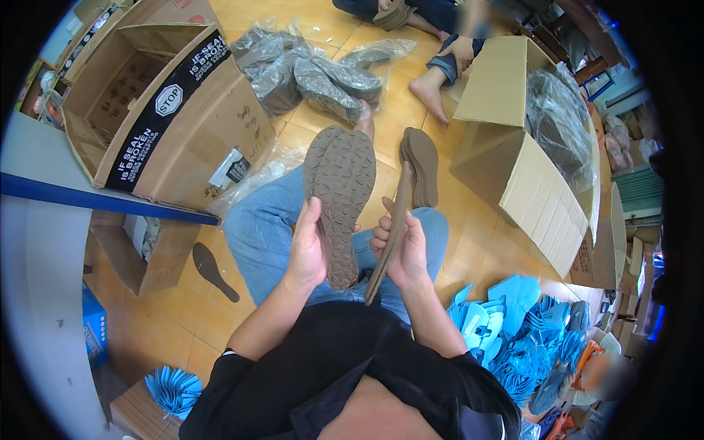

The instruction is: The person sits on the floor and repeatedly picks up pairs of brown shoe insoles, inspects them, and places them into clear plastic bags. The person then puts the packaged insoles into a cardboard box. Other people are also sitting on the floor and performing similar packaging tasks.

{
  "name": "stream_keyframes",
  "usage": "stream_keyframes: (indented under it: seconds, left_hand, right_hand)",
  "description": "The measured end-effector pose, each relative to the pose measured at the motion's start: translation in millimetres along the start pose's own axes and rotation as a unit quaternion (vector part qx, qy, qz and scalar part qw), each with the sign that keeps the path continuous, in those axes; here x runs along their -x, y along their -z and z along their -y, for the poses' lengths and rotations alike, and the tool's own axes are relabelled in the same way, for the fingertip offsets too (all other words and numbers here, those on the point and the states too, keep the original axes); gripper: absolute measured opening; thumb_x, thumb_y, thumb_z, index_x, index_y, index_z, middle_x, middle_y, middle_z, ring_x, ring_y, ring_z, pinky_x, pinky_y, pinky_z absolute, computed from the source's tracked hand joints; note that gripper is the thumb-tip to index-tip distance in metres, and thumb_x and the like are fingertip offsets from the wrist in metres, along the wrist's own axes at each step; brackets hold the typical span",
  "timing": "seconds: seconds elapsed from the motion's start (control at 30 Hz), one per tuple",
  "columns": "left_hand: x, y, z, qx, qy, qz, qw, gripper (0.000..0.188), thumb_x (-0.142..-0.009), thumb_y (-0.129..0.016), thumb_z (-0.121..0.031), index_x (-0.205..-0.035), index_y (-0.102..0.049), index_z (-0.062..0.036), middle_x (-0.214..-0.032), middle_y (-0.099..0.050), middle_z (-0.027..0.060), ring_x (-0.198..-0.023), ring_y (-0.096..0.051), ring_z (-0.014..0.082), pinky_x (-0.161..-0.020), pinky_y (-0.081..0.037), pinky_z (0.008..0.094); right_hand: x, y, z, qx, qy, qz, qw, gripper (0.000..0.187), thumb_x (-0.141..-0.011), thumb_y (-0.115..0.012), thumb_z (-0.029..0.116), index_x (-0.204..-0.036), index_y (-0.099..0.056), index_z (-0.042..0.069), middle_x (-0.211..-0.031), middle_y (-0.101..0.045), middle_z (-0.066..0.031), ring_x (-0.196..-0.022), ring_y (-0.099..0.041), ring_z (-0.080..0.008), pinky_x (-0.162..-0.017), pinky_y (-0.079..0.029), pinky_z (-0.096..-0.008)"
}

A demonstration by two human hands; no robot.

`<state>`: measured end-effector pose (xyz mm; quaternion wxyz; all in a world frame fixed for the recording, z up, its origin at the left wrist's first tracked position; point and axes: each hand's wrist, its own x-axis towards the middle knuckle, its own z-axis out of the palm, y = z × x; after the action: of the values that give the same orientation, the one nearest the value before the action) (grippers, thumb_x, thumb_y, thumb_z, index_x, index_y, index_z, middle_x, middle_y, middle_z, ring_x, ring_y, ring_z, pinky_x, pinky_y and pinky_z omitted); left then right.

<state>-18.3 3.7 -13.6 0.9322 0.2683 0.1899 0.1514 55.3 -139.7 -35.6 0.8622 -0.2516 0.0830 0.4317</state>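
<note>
In front of my lap, my left hand (308,248) is closed around brown shoe soles (340,180). Their patterned tread faces me, and a second edge shows behind the front one. My right hand (402,246) grips another brown sole (396,227), turned edge-on, so its face is hidden. The two held lots are slightly apart. Just beyond my right knee, a small stack of brown soles (425,165) lies on the tiled floor.
Plastic-wrapped bundles of soles (315,77) lie ahead. An open carton (191,117) stands left, another carton (506,147) with wrapped goods right. A dark sole (213,271) rests on the left floor. Blue sheet pieces (513,330) pile at right. A person's bare foot (429,94) is ahead.
</note>
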Motion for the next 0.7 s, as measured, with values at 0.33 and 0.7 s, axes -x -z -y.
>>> stream_keyframes:
  seconds: [0.33, 0.7]
  left_hand:
    - [-5.4, 13.1, -10.5, -0.031, -0.018, 0.003, 0.999, 0.045, -0.104, -0.037, -0.036, -0.131, -0.049, -0.0022, -0.126, -0.059, 0.0081, -0.115, -0.053, 0.0173, -0.100, -0.040, 0.0337]
    - [-3.7, 19.4, 14.9, -0.240, -0.099, 0.080, 0.962, 0.063, -0.103, -0.041, -0.020, -0.150, -0.005, 0.0014, -0.149, -0.029, 0.0171, -0.138, -0.030, 0.0218, -0.114, -0.023, 0.0324]
  right_hand:
    - [-4.4, 5.0, 7.4, -0.233, -0.032, 0.184, 0.954, 0.051, -0.095, -0.053, 0.040, -0.138, -0.044, 0.014, -0.123, -0.057, -0.0097, -0.103, -0.059, -0.0222, -0.085, -0.048, -0.0369]
    - [-8.9, -23.1, -19.3, 0.289, 0.095, -0.008, 0.953, 0.040, -0.101, -0.043, 0.010, -0.139, -0.037, 0.001, -0.132, -0.051, -0.0093, -0.122, -0.048, -0.0169, -0.105, -0.036, -0.0326]
